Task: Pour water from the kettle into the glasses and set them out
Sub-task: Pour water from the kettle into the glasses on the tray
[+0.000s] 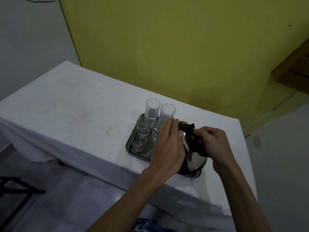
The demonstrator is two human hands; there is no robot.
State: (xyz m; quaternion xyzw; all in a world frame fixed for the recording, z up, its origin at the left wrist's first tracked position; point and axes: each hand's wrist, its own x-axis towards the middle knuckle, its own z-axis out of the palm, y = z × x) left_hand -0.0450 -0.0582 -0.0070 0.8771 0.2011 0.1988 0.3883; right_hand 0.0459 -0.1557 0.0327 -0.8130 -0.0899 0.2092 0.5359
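A shiny steel kettle (194, 156) with a black handle (187, 126) stands on a metal tray (129, 148) near the table's right front. My right hand (212, 141) is closed around the handle. My left hand (168, 144) lies flat against the kettle's left side, fingers together, hiding part of the tray. Two tall clear glasses (152, 108) (167, 113) stand upright at the tray's far end. In front of them sit shorter clear glasses (142, 128) (139, 143), and my left hand hides others behind it.
The table wears a white cloth (75, 106) with brownish ring stains (113, 131) left of the tray. A yellow wall rises behind. A wooden piece of furniture (294, 67) is at the far right. A black frame (16, 190) stands on the floor at lower left.
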